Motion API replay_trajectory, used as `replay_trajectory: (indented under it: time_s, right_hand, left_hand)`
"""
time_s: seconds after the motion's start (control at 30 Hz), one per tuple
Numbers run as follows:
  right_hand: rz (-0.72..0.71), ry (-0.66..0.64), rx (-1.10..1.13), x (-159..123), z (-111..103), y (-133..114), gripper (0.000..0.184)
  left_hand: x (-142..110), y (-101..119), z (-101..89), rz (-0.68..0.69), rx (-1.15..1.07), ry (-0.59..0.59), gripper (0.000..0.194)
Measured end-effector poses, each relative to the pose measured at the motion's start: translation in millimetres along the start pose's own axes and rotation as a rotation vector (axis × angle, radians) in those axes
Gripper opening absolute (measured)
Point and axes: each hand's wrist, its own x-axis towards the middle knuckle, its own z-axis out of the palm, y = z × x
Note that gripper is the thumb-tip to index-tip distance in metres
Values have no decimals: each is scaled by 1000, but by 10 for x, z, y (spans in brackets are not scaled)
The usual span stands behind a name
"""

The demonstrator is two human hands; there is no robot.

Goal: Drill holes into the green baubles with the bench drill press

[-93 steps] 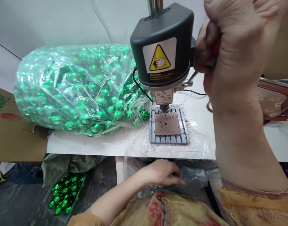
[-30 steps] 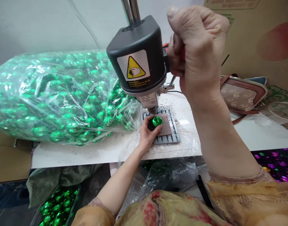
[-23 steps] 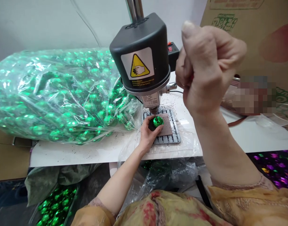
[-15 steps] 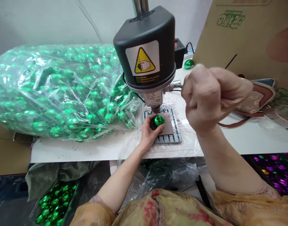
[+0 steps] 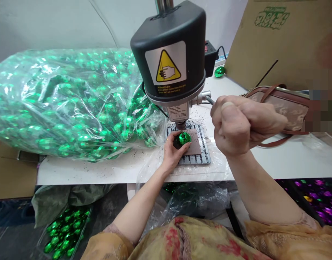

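Under the chuck of a black bench drill press [image 5: 168, 47], my left hand [image 5: 173, 151] grips a shiny green ball [image 5: 185, 138], thumb in front and fingers behind. The ball rests over a brownish board [image 5: 195, 146] on the slotted metal base [image 5: 206, 155]. A hole shows in the top of the ball, with the drill tip at or just above it; I cannot tell which. My right hand [image 5: 236, 124] is closed in a fist around the drill press's feed lever [image 5: 209, 99], whose outer end is hidden in the fingers.
A large clear bag [image 5: 73, 104] of green balls fills the left of the white table [image 5: 87, 171]. One green ball [image 5: 219, 72] lies behind. A handbag [image 5: 285, 108] and a cardboard box [image 5: 263, 43] stand right. Below left is a bin [image 5: 65, 231] of green balls. Dark shavings lie scattered.
My right hand has come down slightly with the lever, uncovering more of the handbag. My left hand still holds the ball in the same place. The view has shifted a little.
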Motion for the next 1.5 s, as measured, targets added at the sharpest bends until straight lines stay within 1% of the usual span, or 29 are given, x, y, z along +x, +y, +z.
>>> replay_trajectory:
  time_s: [0.17, 0.27, 0.4, 0.47, 0.53, 0.57, 0.6, 0.67, 0.7, 0.73, 0.77, 0.83, 0.87, 0.93, 0.97, 1.0, 1.03, 1.07, 1.1, 1.13, 1.17, 1.2, 1.23, 1.27, 1.3, 1.37, 1.4, 1.43, 1.5]
  right_hand:
    - [-84, -37, -7, -36, -56, 69, 48]
    - [-117, -107, 10, -59, -110, 102, 45]
    - [-174, -155, 57, -155, -198, 138, 44]
    - [-173, -178, 63, -177, -208, 119, 45]
    - [-123, -159, 29, -125, -156, 57, 45]
    - [-79, -115, 5, -66, -104, 13, 45]
    - [-21, -92, -21, 13, -39, -32, 45]
    - [138, 36, -8, 198, 105, -109, 47]
    - [200, 52, 8, 287, 171, -132, 46]
    - [249, 40, 17, 363, 223, -143, 48]
    - [245, 47, 35, 422, 259, -144, 49]
    - [235, 37, 42, 481, 277, -131, 52]
    - [237, 23, 33, 487, 266, -124, 53]
    - [282, -21, -6, 475, 223, -120, 52]
    - [303, -35, -23, 465, 202, -123, 51]
    - [315, -44, -33, 457, 186, -127, 51]
    - [316, -42, -34, 451, 177, -130, 50]
    - [302, -31, -27, 449, 174, -131, 50]
    - [285, -22, -18, 449, 176, -130, 51]
    - [269, -18, -6, 451, 182, -127, 51]
    - [258, -16, 6, 453, 188, -123, 51]
    - [257, -14, 11, 455, 195, -118, 51]
    - [259, -12, 13, 457, 200, -115, 52]
    - [265, -13, 12, 457, 203, -113, 52]
    - [271, -13, 9, 456, 205, -113, 51]
    - [271, -16, 2, 452, 204, -116, 52]
    - [270, -16, -3, 450, 203, -117, 52]
    - [264, -16, -4, 448, 202, -117, 52]
    - [263, -11, 6, 445, 198, -113, 50]
  left_hand:
    - [6, -17, 0, 12, 17, -9, 44]
    - [5, -26, 1, 11, 17, -9, 43]
    - [-2, -23, -1, 10, 22, -6, 43]
    - [-5, -25, -1, 10, 17, -11, 43]
    - [-3, -34, 5, 5, 11, -10, 43]
    - [0, -40, 11, -1, 13, -7, 44]
    - [2, -43, 19, -10, 18, -1, 44]
    - [-6, -36, 34, -25, 51, 20, 45]
    - [-24, -22, 37, -18, 84, 47, 44]
    - [-59, 0, 31, 8, 132, 91, 42]
    - [-115, 27, 15, 57, 193, 143, 39]
    - [-301, 82, -57, 237, 315, 209, 36]
    - [-434, 98, -113, 360, 363, 207, 36]
    - [-762, 77, -254, 622, 416, 110, 36]
    - [-945, 33, -330, 720, 450, 39, 37]
    - [-1129, -34, -402, 774, 497, -41, 37]
    - [-1307, -120, -466, 781, 551, -132, 36]
    - [-1469, -218, -517, 730, 610, -201, 33]
    - [-1609, -320, -552, 616, 668, -276, 31]
    - [-1722, -416, -569, 439, 719, -346, 31]
    - [-1807, -496, -569, 267, 754, -387, 31]
    - [-1862, -550, -558, 118, 782, -429, 30]
    - [-1886, -571, -539, 12, 800, -462, 28]
    - [-1878, -558, -521, -24, 808, -503, 23]
    - [-1838, -510, -507, -6, 809, -554, 17]
    - [-1649, -330, -511, 113, 770, -649, 14]
    - [-1497, -215, -532, 189, 747, -661, 17]
    - [-1310, -99, -563, 246, 724, -650, 20]
    - [-853, 106, -643, 433, 762, -527, 23]
